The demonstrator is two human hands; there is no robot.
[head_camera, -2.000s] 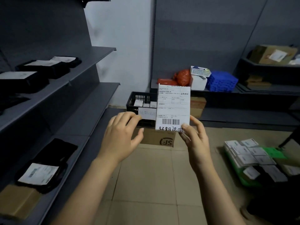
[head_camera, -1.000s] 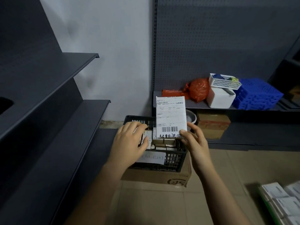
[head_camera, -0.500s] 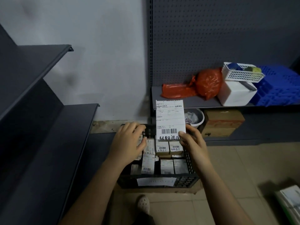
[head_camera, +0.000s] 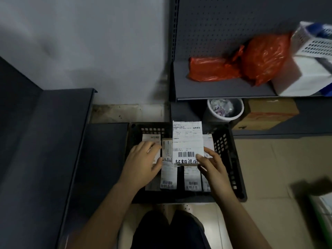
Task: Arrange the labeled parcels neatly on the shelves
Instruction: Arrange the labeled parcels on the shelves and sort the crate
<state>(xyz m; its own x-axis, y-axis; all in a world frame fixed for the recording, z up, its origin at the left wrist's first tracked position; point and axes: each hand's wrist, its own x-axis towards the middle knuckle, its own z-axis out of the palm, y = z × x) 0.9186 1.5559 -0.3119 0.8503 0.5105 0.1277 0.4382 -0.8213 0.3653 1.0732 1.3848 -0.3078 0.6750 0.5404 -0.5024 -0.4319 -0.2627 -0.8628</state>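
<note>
A: What is held, and how?

B: A flat, rectangular labeled parcel [head_camera: 186, 142] is pinched at its lower right corner by the right hand [head_camera: 212, 168]. The thumb is pressed on the white paper label beside the barcode, and the fingers are curled behind. The parcel is held upright, above the hand and over the back half of a black crate [head_camera: 232, 159] of perforated plastic.

A: And the other hand?

B: The left hand [head_camera: 143, 163] is laid on the boxed parcels [head_camera: 168, 177] at the crate's left side, just beside the held one. Its fingers are kept nearly straight, and nothing is seen to be grasped.

A: How many of each?

B: One crate is seen, set on the tiled floor [head_camera: 269, 168]. At least six labelled parcels can be counted inside (others may be covered by the hands). Two crinkled orange plastic bags [head_camera: 260, 56] are seen on the grey metal shelf [head_camera: 206, 90] behind.
</note>
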